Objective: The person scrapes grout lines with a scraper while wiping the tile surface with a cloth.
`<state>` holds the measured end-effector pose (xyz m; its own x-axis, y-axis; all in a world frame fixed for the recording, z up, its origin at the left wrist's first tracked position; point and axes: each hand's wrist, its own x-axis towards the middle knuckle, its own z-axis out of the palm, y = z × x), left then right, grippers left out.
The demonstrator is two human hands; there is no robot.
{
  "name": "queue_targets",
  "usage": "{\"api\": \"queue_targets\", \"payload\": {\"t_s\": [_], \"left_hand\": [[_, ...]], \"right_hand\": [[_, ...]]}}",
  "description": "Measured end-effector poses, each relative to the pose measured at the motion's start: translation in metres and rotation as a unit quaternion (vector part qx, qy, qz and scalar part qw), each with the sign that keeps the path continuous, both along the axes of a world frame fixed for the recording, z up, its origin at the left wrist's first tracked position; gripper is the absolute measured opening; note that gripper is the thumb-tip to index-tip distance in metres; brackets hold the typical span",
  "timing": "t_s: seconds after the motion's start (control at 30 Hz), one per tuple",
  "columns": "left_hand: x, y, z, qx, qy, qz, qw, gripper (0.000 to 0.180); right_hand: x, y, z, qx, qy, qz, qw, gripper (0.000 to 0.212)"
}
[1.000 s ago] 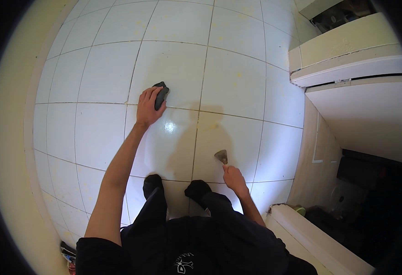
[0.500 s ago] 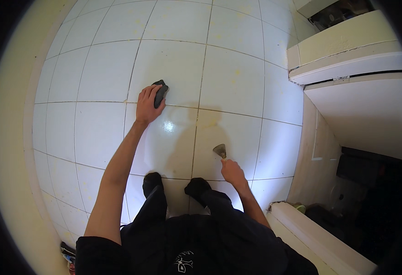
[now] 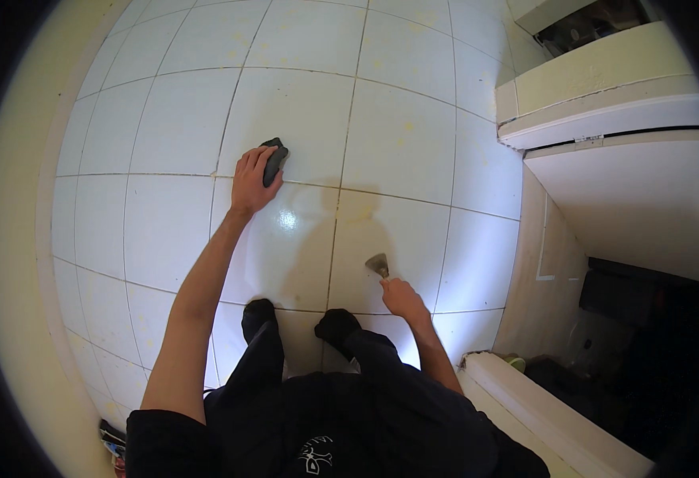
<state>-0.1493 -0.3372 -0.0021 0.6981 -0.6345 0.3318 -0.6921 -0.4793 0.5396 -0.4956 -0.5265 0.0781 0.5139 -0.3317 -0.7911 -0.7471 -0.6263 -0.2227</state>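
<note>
My left hand (image 3: pixel 252 182) is closed around a bunched dark grey cloth (image 3: pixel 274 166), pressed on the white floor tiles (image 3: pixel 174 119) ahead and to the left. Part of the cloth is hidden under my fingers. Lower and to the right, my right hand (image 3: pixel 404 299) grips the handle of a scraper (image 3: pixel 377 264). Its broad, dull metal blade points away from me, up and to the left, over the tile. I cannot tell whether the blade touches the floor. Most of the handle is inside my fist.
Yellowish specks (image 3: pixel 409 127) mark several tiles. My dark-covered feet (image 3: pixel 337 327) stand close below the hands. On the right are a pale doorway ledge (image 3: pixel 552 410), a white panel (image 3: pixel 628 199) and a dark recess. A cream wall (image 3: pixel 27 239) bounds the left side.
The view has shifted slightly, so the floor sits a little farther left. Both hands keep their holds and stay at nearly the same spots on the tiles.
</note>
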Motion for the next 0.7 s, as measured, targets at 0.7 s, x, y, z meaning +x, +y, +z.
{"api": "queue_targets", "payload": {"t_s": [0.7], "left_hand": [[0.002,0.000,-0.001,-0.002,-0.009,0.001,1.000,0.056]], "right_hand": [[0.007,-0.035,-0.018,-0.099,-0.029,-0.101,0.989,0.052]]}}
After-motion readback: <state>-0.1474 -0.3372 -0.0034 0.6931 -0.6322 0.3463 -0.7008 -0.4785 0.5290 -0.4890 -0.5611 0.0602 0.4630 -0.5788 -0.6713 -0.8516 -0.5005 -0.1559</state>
